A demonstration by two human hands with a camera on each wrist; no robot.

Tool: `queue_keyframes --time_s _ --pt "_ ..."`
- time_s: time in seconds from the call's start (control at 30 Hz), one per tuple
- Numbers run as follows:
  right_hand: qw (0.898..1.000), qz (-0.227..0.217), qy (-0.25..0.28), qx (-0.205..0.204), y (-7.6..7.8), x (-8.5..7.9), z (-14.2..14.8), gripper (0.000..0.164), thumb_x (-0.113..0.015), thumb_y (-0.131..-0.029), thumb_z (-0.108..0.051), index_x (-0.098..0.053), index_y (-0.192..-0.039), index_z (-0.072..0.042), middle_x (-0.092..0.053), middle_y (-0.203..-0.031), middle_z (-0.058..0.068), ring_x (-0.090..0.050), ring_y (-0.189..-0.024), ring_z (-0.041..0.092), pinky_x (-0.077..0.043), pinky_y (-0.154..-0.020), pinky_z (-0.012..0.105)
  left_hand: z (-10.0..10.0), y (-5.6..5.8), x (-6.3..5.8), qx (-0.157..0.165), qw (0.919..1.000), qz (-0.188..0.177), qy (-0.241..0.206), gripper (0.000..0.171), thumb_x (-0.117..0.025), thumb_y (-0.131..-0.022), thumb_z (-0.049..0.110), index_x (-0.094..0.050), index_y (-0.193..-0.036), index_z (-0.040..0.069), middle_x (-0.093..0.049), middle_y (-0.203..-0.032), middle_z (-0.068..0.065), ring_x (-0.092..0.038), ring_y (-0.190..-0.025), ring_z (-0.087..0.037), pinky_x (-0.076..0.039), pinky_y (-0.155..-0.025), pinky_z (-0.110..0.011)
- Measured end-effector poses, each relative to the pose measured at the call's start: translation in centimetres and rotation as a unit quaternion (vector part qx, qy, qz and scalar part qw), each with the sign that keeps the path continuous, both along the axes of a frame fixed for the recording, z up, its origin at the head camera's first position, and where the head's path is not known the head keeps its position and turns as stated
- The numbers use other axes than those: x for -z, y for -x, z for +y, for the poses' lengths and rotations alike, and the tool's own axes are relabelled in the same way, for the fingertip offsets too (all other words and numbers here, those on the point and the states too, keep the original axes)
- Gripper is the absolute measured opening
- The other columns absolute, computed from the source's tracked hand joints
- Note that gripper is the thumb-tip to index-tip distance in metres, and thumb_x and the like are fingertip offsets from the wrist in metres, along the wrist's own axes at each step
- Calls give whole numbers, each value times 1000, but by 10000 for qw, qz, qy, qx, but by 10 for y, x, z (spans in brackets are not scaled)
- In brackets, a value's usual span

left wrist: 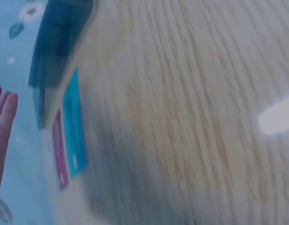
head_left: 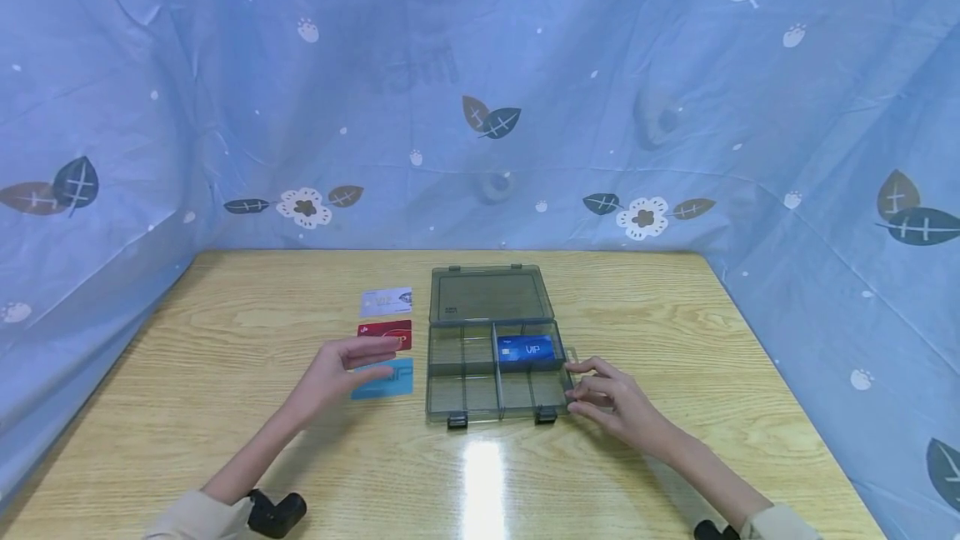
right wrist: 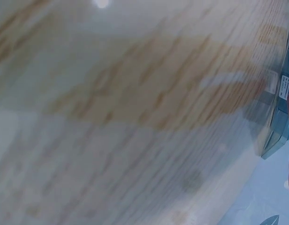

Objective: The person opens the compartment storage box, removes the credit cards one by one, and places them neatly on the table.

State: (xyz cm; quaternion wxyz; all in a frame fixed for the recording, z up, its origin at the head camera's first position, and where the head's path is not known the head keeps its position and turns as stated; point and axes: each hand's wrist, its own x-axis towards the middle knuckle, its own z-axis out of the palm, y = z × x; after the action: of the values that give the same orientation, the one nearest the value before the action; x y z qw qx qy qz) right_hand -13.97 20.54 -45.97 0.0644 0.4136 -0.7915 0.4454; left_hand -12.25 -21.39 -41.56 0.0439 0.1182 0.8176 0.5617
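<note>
In the head view my left hand hovers over the left part of the table with thumb and fingers apart, nothing between them. It partly covers a light blue card and a red card. My right hand is at the right side of a grey see-through compartment box, its bent fingertips touching the side wall. A dark blue VIP card lies in the box's back right compartment. Fingers of the left hand show at the left wrist view's edge.
A silvery white card lies behind the red one, in a column left of the box. The box's lid is folded back onto the wooden table. A blue patterned cloth hangs behind and at both sides.
</note>
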Motion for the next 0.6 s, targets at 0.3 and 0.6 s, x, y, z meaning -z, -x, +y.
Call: queue_keyframes --time_s 0.3,0.6 --pt "10000 16 17 -15 0 0 -1 20 -71 -75 15 -65 -80 -4 -53 -111 29 -69 -81 30 -57 -68 32 33 0 -13 82 9977 -416 -535 42 -68 -88 7 -57 -126 -8 -61 -123 -23 -63 -107 -32 -53 -86 -28" --pt "9999 -26 -117 -5 1 -3 1 5 -70 -86 -6 -66 -83 -7 -55 -115 24 -70 -85 23 -56 -70 24 75 17 -18 252 9996 -48 -118 30 -70 -87 6 -66 -116 -3 -66 -113 -21 -68 -98 -26 -55 -82 -33"
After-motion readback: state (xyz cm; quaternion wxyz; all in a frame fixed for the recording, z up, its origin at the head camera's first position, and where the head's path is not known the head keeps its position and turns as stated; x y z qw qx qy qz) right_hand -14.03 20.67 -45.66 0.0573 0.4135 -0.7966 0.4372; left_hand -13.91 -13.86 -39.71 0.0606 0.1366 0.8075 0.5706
